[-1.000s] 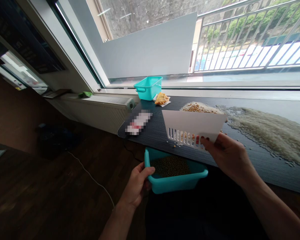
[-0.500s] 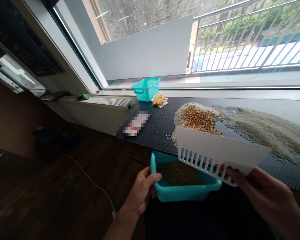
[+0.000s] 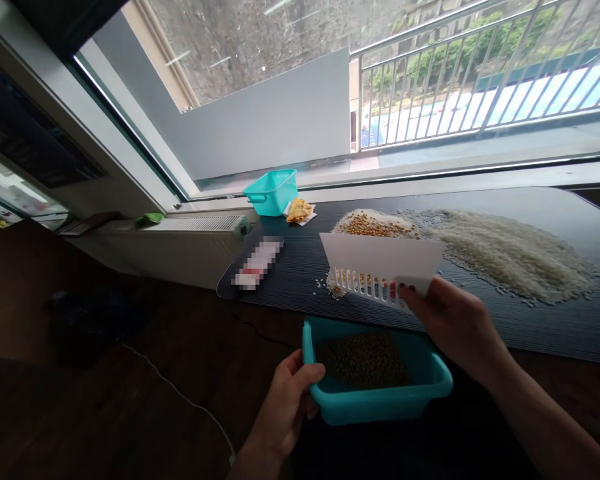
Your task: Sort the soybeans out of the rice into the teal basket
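My left hand [image 3: 295, 393] grips the left rim of a turquoise plastic bin [image 3: 375, 400], thumb over the edge. Inside the bin lies a layer of small olive-brown beans or grains [image 3: 365, 360]. A white plastic sheet with a row of slots [image 3: 380, 260] is pinched at its right end by my right hand [image 3: 450, 313]. It hangs tilted over the table, in front of a heap of orange-yellow kernels [image 3: 375, 225] on white rice [image 3: 350, 217], and hides part of that heap. Some kernels show through the slots.
On the right of the dark table [image 3: 300, 257] spreads a wide bed of pale rice [image 3: 515, 253]. A second turquoise bin [image 3: 273, 193] stands at the back left, with a yellow crumpled item [image 3: 300, 211] beside it. A blurred packet [image 3: 259, 263] lies near the left edge. Behind is the window.
My right hand has moved the slotted white sheet left and away from the bin's mouth, over the heap on the table. My left hand still holds the bin. The view has shifted slightly.
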### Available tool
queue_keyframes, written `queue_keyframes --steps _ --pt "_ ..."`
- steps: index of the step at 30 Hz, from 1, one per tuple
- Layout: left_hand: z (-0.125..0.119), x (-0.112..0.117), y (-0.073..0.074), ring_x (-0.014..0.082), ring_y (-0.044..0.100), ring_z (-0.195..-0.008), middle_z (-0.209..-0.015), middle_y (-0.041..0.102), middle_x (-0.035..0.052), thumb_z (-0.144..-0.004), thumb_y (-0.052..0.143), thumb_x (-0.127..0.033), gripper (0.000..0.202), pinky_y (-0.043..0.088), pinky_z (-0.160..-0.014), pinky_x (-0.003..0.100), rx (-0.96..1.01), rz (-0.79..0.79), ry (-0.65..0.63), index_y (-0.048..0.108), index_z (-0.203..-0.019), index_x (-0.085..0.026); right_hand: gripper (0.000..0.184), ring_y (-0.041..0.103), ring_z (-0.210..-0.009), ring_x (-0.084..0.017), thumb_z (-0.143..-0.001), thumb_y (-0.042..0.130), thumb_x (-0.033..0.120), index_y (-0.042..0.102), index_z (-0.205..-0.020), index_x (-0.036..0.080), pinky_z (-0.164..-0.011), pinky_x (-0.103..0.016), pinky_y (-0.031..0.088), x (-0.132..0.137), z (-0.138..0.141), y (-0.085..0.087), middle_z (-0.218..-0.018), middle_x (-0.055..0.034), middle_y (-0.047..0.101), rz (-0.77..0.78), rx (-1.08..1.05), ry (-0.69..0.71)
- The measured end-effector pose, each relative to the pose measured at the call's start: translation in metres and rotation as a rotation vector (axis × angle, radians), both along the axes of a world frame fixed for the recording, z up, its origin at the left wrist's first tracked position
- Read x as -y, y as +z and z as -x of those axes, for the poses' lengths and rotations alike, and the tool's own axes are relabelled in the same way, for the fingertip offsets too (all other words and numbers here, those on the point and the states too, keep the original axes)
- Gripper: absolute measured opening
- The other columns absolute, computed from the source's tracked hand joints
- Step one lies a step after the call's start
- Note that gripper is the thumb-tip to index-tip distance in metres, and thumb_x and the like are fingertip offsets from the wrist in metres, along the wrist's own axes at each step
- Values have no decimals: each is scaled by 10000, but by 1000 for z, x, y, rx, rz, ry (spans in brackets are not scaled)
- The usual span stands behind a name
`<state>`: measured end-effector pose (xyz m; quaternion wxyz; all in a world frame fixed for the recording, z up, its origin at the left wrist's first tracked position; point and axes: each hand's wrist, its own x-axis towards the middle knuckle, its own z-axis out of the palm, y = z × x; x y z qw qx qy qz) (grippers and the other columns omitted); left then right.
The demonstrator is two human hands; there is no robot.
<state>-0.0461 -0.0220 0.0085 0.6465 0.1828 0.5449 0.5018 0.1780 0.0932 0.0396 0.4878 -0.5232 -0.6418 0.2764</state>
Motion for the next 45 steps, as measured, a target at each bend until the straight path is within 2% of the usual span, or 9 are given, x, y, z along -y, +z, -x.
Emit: queue_keyframes --steps 5,11,18,21,26,33,39,42,45 --pt "1 -1 0 37 313 -374 -457 424 -102 -608 849 -359 340 228 -384 183 10 -8 -12 618 -749 -154 215 713 -620 -217 -753 678 446 755 -837 264 -571 -315 554 2 -8 3 -704 -4 775 22 -13 -77" --pt "0 0 3 37 296 -374 -451 400 -106 -597 847 -368 340 222 -377 180 6 -12 -13 608 -722 -162 255 699 -605 -211 -757 684 485 754 -832 252 -551 -319 553 1 -1 3 -682 -6 760 45 -38 1" --pt "1 -2 5 35 302 -377 -463 407 -105 -575 857 -368 359 216 -375 175 -15 8 -1 586 -707 -171 264 698 -610 -209 -731 710 494 756 -841 258 -554 -317 562 0 -5 1 -687 -3 762 81 -74 -31" --pt "3 -1 2 35 304 -381 -467 405 -105 -599 846 -357 340 221 -377 174 -6 1 12 587 -715 -169 279 683 -582 -200 -728 717 490 765 -844 241 -533 -313 560 1 -2 3 -673 -8 759 85 -100 16" --pt "6 1 1 35 304 -386 -466 401 -104 -629 834 -343 313 228 -381 175 1 -23 -1 587 -709 -166 269 731 -665 -227 -713 742 474 772 -868 256 -610 -343 608 2 2 7 -739 -10 785 101 -163 29" --pt "7 0 3 40 312 -385 -471 407 -103 -604 842 -358 334 228 -379 179 -19 -1 27 587 -711 -172 279 717 -629 -227 -708 740 503 762 -836 255 -568 -339 589 2 5 5 -723 -21 782 107 -142 56" --pt "10 0 4 40 316 -385 -471 412 -104 -601 841 -350 331 228 -381 179 -18 -6 29 588 -715 -170 262 699 -619 -213 -732 712 468 757 -853 239 -572 -330 569 -2 6 3 -700 -13 766 76 -78 2" --pt "11 -1 3 39 326 -388 -480 426 -101 -606 835 -348 325 232 -384 177 -22 -11 39 602 -738 -163 263 687 -594 -205 -730 707 478 749 -825 236 -550 -322 557 -4 6 3 -684 -14 759 84 -74 25" --pt "13 -1 4 39 321 -383 -473 421 -103 -593 835 -353 334 223 -383 178 -31 2 52 603 -740 -162 273 718 -634 -224 -726 720 482 758 -856 245 -594 -341 584 -3 5 3 -731 -19 781 99 -111 47"
